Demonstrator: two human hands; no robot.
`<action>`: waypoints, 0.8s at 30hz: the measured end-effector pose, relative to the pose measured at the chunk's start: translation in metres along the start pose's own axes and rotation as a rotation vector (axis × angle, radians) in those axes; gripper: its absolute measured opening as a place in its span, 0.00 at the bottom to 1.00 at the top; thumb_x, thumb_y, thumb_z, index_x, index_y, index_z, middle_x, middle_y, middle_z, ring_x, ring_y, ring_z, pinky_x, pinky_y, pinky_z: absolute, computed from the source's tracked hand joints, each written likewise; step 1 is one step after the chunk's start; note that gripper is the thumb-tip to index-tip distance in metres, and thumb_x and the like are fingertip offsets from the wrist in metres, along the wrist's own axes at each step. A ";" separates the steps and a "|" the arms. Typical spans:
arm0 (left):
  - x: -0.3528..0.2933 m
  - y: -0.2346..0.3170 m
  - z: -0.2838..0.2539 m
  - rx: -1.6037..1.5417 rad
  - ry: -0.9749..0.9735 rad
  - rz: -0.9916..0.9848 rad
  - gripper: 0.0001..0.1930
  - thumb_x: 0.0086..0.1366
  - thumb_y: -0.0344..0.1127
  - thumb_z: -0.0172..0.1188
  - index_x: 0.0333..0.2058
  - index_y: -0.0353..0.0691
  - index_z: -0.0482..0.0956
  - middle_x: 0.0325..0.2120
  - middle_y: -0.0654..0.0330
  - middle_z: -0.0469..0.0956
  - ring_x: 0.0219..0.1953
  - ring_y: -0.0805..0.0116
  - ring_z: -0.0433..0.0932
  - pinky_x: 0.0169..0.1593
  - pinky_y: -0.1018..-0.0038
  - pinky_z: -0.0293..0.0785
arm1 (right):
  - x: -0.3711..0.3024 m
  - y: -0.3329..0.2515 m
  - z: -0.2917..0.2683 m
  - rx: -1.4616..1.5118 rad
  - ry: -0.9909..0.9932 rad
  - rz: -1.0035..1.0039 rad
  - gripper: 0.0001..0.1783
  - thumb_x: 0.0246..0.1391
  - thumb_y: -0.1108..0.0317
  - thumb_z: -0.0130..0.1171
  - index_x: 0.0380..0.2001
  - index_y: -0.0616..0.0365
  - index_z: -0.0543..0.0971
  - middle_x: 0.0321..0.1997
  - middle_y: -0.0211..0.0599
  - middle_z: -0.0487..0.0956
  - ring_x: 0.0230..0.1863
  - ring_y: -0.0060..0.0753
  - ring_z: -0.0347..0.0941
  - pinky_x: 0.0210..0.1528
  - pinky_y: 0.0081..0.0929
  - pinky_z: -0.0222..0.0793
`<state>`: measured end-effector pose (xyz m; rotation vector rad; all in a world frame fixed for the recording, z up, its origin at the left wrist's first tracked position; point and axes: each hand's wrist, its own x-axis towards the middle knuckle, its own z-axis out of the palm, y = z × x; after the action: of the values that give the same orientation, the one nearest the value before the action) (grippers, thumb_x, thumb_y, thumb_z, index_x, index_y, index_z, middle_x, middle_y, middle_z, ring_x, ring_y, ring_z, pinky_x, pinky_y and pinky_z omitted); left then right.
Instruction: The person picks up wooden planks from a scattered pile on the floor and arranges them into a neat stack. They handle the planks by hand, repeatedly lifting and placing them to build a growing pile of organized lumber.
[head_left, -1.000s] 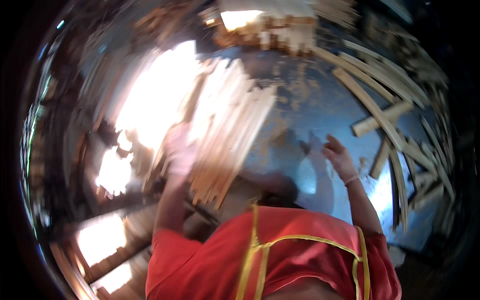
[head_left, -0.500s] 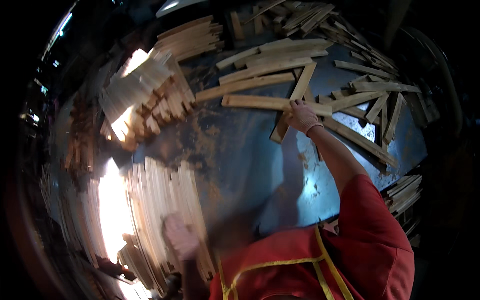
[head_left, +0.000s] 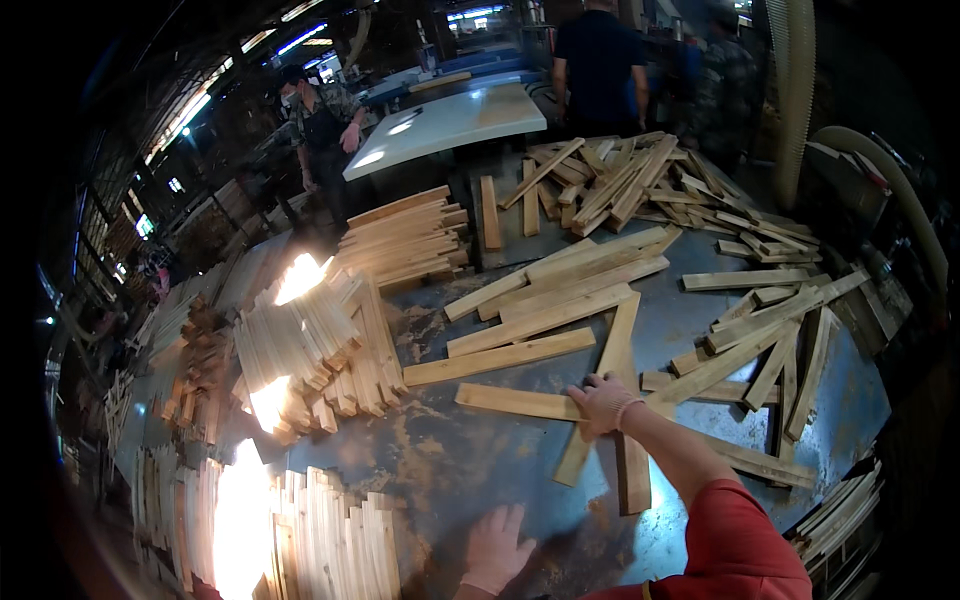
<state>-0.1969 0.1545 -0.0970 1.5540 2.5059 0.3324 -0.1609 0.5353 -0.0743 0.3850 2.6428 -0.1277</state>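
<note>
- I see the right hand (head_left: 603, 403) on a wooden strip (head_left: 515, 401), just below the frame's centre; I can't tell whether it grips.
- Left hand (head_left: 497, 548), lower centre: unclenched, fingers spread over the bluish table (head_left: 440, 470).

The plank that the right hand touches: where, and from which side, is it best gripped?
Probably around its middle, coming from the near side. The plank is long, narrow and flat, with bare tabletop along its near edge, while its right end, by the right hand, is crowded by other planks.
</note>
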 end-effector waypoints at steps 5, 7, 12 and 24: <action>-0.044 -0.017 0.009 -0.013 -0.186 -0.166 0.39 0.65 0.56 0.65 0.71 0.48 0.68 0.67 0.52 0.69 0.67 0.49 0.69 0.68 0.53 0.66 | -0.039 0.007 0.076 -0.174 0.161 -0.296 0.55 0.47 0.38 0.73 0.73 0.52 0.65 0.62 0.48 0.80 0.72 0.46 0.67 0.67 0.47 0.63; -0.070 -0.018 0.009 -0.056 -0.188 -0.220 0.40 0.65 0.56 0.64 0.72 0.48 0.67 0.69 0.52 0.68 0.69 0.49 0.68 0.69 0.53 0.66 | -0.076 -0.029 0.069 -0.060 0.126 -0.239 0.48 0.54 0.44 0.70 0.73 0.50 0.64 0.60 0.45 0.81 0.68 0.48 0.72 0.69 0.48 0.63; -0.102 -0.005 -0.050 0.163 0.107 0.036 0.36 0.68 0.54 0.61 0.70 0.45 0.68 0.64 0.51 0.74 0.64 0.46 0.74 0.62 0.51 0.73 | -0.128 -0.169 0.107 0.008 0.074 -0.436 0.35 0.60 0.51 0.65 0.68 0.50 0.71 0.57 0.37 0.82 0.61 0.47 0.77 0.65 0.45 0.69; -0.240 -0.082 -0.019 -0.171 0.109 -0.597 0.17 0.63 0.43 0.63 0.44 0.35 0.84 0.53 0.42 0.81 0.59 0.40 0.77 0.63 0.54 0.72 | -0.121 -0.199 0.112 0.285 0.793 0.137 0.41 0.43 0.57 0.72 0.62 0.56 0.73 0.61 0.48 0.74 0.68 0.57 0.66 0.72 0.53 0.60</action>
<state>-0.1664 -0.0974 -0.0942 0.6913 2.7802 0.5260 -0.0672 0.2982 -0.1135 0.8570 3.3663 -0.3760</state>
